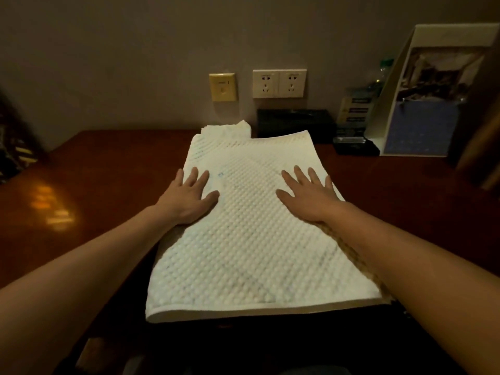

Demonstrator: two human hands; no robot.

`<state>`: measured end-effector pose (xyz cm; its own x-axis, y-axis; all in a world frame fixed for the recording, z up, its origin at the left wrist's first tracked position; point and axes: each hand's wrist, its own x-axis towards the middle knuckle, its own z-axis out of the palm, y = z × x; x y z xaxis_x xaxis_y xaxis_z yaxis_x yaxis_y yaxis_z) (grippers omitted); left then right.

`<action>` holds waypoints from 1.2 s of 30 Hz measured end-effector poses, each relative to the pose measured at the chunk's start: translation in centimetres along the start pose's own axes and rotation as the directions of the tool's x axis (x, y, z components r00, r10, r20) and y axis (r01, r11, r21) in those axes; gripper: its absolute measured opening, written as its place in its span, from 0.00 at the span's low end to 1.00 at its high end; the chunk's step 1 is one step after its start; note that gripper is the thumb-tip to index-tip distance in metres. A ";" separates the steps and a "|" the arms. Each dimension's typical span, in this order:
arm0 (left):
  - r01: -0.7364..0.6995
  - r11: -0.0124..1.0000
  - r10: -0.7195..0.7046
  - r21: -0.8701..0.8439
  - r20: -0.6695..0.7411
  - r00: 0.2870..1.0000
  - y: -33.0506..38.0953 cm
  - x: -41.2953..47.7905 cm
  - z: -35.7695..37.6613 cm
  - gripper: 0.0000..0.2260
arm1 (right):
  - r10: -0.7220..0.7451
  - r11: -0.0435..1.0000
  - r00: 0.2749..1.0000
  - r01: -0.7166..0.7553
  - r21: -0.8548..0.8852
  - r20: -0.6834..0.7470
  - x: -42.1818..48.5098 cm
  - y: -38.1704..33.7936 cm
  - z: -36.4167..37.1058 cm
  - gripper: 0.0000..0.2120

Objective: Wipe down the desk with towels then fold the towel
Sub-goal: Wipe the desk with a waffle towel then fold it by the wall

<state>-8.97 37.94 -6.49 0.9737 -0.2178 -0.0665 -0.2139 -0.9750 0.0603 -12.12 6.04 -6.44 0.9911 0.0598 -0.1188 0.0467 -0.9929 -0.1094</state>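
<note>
- Left hand [189, 197]: palm down, fingers straight and spread, pressing flat on the towel [251, 239] near its left edge. I read it as released, grasping nothing.
- Right hand [308, 197]: also flat with fingers spread, resting on the towel near its right edge, the little finger close to the hem. It clasps nothing.
- Forearms: both run in from the lower corners of the view. The right one lies along the towel's right edge and hides part of it.
- Towel: white with a bumpy weave, laid lengthwise on the desk [108, 171]. Its near end looks rounded, like a fold. That end lies at the desk's front edge, and I cannot tell whether it overhangs.
- Left of the towel: a broad stretch of polished dark-red wood runs to the desk's left edge and carries an orange light reflection [51, 204].
- Right of the towel: a narrower strip of wood reaches a white brochure stand [422, 109], with a small card holder [353, 115] beside it at the back.
- Beyond the towel's far end: a crumpled white cloth [230, 129] touches the far-left corner. A black box [295, 121] stands just behind the far-right corner, against the wall.
- On the wall above the towel's far end: a yellow switch plate [222, 87] and a double white socket [279, 83].
</note>
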 end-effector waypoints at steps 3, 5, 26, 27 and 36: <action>-0.039 0.999 0.038 -0.011 -0.055 0.998 -0.1 -0.1 0.1 0.36 | 0.006 1.000 1.000 -0.006 0.004 0.005 0.0 0.0 0.0 0.36; -0.105 0.994 0.098 -0.041 -0.143 0.985 -0.1 -0.6 0.0 0.33 | -0.003 1.000 1.000 0.003 0.001 0.019 0.1 0.1 -0.1 0.36; -0.068 0.998 0.067 -0.020 -0.019 0.998 1.8 -1.5 -0.1 0.30 | -0.005 1.000 0.998 0.005 0.007 0.060 -0.5 -0.9 -0.3 0.32; -0.071 0.997 0.070 -0.006 -0.031 0.997 1.8 -1.4 -0.2 0.30 | -0.009 1.000 0.998 0.008 0.018 0.068 -0.4 -0.5 -0.5 0.33; 0.046 0.958 -0.026 -0.284 0.074 0.997 0.0 -0.9 -2.9 0.37 | 0.149 0.959 0.989 -0.148 0.243 0.017 -0.1 3.5 -3.6 0.44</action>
<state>-9.57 38.28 -3.54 0.9705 -0.1950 -0.1419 -0.1378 -0.9313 0.3373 -11.58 2.22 -3.30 0.9847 -0.0868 -0.1509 -0.1325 -0.9357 -0.3268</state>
